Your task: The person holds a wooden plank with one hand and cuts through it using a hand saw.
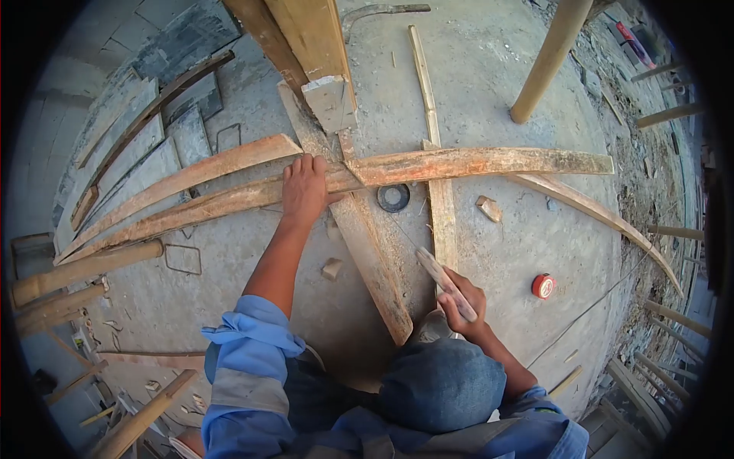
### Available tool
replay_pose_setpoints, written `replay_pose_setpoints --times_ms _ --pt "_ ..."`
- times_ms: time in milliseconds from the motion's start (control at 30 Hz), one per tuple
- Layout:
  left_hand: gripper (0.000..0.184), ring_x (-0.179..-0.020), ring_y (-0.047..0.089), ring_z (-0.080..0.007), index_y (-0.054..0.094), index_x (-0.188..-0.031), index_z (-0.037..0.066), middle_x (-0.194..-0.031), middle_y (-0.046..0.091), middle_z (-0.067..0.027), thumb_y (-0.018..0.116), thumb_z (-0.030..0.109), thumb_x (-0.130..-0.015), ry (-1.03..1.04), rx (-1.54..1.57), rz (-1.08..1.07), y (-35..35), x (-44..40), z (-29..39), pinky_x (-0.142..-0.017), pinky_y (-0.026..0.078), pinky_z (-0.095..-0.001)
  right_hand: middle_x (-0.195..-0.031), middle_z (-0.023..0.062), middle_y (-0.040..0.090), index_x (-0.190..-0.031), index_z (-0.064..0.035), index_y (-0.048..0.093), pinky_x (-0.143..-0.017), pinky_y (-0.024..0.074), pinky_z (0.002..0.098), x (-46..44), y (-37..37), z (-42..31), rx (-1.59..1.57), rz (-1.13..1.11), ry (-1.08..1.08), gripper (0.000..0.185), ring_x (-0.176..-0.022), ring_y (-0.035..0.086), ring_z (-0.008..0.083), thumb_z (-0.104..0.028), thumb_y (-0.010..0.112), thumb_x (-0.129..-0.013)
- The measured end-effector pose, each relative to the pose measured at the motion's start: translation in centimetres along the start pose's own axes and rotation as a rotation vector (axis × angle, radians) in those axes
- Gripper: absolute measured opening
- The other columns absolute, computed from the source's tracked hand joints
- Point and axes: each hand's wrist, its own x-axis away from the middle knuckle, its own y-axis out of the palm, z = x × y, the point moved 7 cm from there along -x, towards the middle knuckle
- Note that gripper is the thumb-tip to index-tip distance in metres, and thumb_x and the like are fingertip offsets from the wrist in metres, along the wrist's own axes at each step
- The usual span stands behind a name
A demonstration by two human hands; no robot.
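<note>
At twelve o'clock from the worker [440, 386], a curved plank [489, 163] lies across a slanting board [373, 268], apparently to lift it off the concrete floor [505, 329]. The left hand [305, 183], at eleven, grips the plank's width, seemingly to steady it; the right hand [463, 300], at one, wraps a wooden handle [438, 272], angled plankward as if for sawing. A red tape measure [544, 287] sits at two, perhaps for easy reach.

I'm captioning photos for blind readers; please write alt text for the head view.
A person's left hand rests on a long board while the right hand grips a wooden handle. On the concrete floor lie a black ring and a red tape measure.
</note>
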Motion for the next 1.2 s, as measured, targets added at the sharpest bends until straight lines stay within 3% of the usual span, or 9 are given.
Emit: replay_pose_setpoints --times_ms 133,200,267,467,567,733,900,1067,1200 --pt "0.074 -0.116 0.055 -0.0306 0.058 -0.115 0.007 -0.117 0.059 -0.0101 0.096 0.046 -0.065 -0.029 -0.08 -0.028 0.5 -0.2 -0.1 -0.1 0.042 -0.0448 -0.105 0.0214 0.078 -0.135 0.0061 0.065 -0.079 0.0592 0.0322 -1.9 0.3 -1.4 -0.02 0.017 0.15 0.047 -0.088 0.078 0.024 -0.019 0.075 -0.097" --pt "0.075 -0.118 0.055 -0.0317 0.057 -0.117 0.006 -0.118 0.058 -0.0118 0.097 0.043 -0.065 -0.042 -0.018 -0.023 0.6 0.0 -0.2 -0.1 0.041 -0.0456 -0.105 0.021 0.078 -0.133 0.0057 0.066 -0.079 0.0591 0.0337 -8.4 5.0 -1.0 -0.064 0.032 0.009 0.043 -0.089 0.078 0.0246 -0.018 0.074 -0.098" --pt "0.075 -0.118 0.054 -0.0322 0.057 -0.117 0.006 -0.118 0.058 -0.0127 0.097 0.042 -0.065 -0.031 0.0 0.001 -0.1 0.1 -0.2 -0.101 0.041 -0.0461 -0.109 0.0223 0.077 -0.132 0.0055 0.067 -0.081 0.0593 0.0352 -14.6 9.4 -1.7 -0.139 -0.012 0.087 0.041 -0.093 0.078 0.0268 -0.017 0.074 -0.098" --pt "0.074 -0.116 0.055 -0.0327 0.056 -0.117 0.006 -0.118 0.057 -0.0131 0.097 0.041 -0.065 -0.023 -0.001 -0.036 0.2 0.0 0.0 -0.1 0.042 -0.0462 -0.111 0.0225 0.077 -0.133 0.0054 0.067 -0.083 0.0587 0.0331 -1.1 -0.6 -1.7 -0.024 0.013 0.087 0.047 -0.093 0.077 0.0247 -0.02 0.077 -0.095" --pt "0.075 -0.116 0.055 -0.0331 0.057 -0.117 0.006 -0.117 0.057 -0.0134 0.097 0.042 -0.064 -0.032 -0.036 -0.057 0.9 0.5 -0.2 -0.1 0.042 -0.0461 -0.11 0.0214 0.078 -0.134 0.006 0.066 -0.082 0.0589 0.0327 -1.7 -0.9 -1.8 -0.034 -0.032 0.206 0.047 -0.09 0.077 0.0237 -0.02 0.077 -0.096" --pt "0.076 -0.116 0.055 -0.0339 0.057 -0.116 0.006 -0.117 0.057 -0.0138 0.097 0.043 -0.064 -0.025 -0.016 -0.008 0.1 -0.4 0.2 -0.1 0.043 -0.0471 -0.107 0.0247 0.076 -0.131 0.0068 0.066 -0.078 0.0585 0.0354 -15.3 10.0 -0.4 -0.151 0.08 -0.102 0.046 -0.091 0.078 0.0276 -0.021 0.077 -0.096" --pt "0.075 -0.117 0.054 -0.0337 0.056 -0.117 0.006 -0.118 0.057 -0.0138 0.096 0.044 -0.066 -0.012 -0.005 -0.03 0.1 -0.2 0.0 -0.101 0.042 -0.0467 -0.109 0.0238 0.077 -0.134 0.0065 0.065 -0.084 0.0596 0.0354 -8.1 5.5 -0.7 -0.053 -0.014 0.06 0.049 -0.097 0.079 0.0291 -0.021 0.078 -0.095" --pt "0.076 -0.119 0.053 -0.0335 0.056 -0.118 0.005 -0.119 0.057 -0.0135 0.096 0.044 -0.066 -0.04 -0.032 -0.062 0.7 -0.4 -0.2 -0.102 0.041 -0.0467 -0.108 0.0223 0.078 -0.136 0.0045 0.065 -0.081 0.0608 0.0363 -1.3 0.2 -1.3 -0.054 0.004 0.113 0.046 -0.09 0.079 0.026 -0.017 0.075 -0.096" --pt "0.075 -0.119 0.054 -0.0338 0.056 -0.118 0.005 -0.119 0.057 -0.014 0.096 0.044 -0.067 -0.044 -0.017 -0.067 0.0 -0.6 0.1 -0.102 0.041 -0.0473 -0.105 0.0207 0.078 -0.132 0.0049 0.066 -0.078 0.0603 0.0336 -10.8 7.9 1.1 -0.027 0.036 -0.001 0.047 -0.086 0.079 0.028 -0.022 0.078 -0.096"
